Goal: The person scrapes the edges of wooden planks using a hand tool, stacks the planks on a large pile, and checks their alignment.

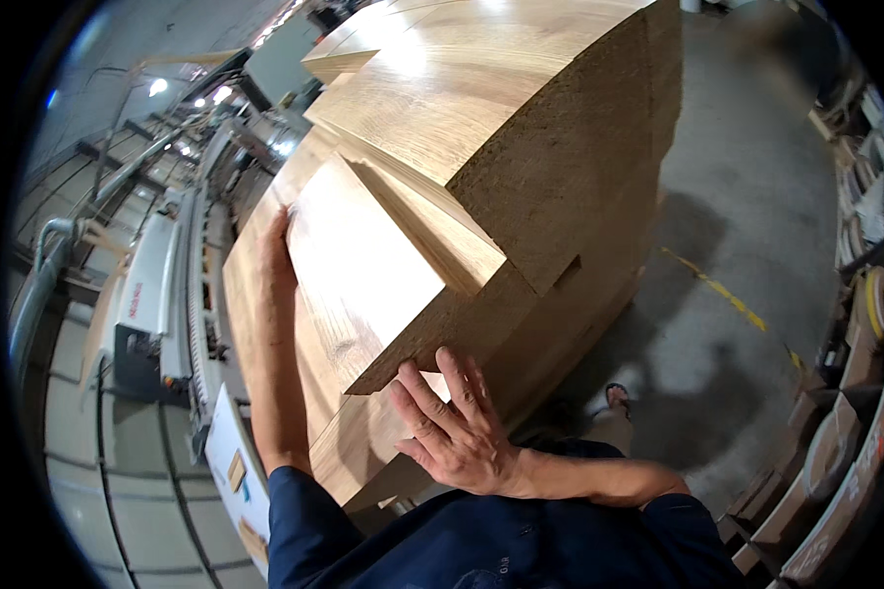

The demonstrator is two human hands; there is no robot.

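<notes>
A small stack of wood-grain boards [363,260] lies on a larger pile, its cut edges brown and rough like chipboard. My left hand [278,240] rests along the far left side of this small stack, seemingly stretched out; most of its fingers are hidden. Against the near cut edge, my right hand [457,432] is open, its fingers spread and fingertips touching the boards. Beyond the small stack rises a taller stack of matching boards [481,88]. More wide boards [339,456] lie underneath.
To the left stands a long white and grey machine [152,285]; a white panel [236,471] leans near it. A yellow line [722,290] crosses the grey floor on the right. Rolls of edge-band-like strips [879,304] fill a rack [845,442] along the right side.
</notes>
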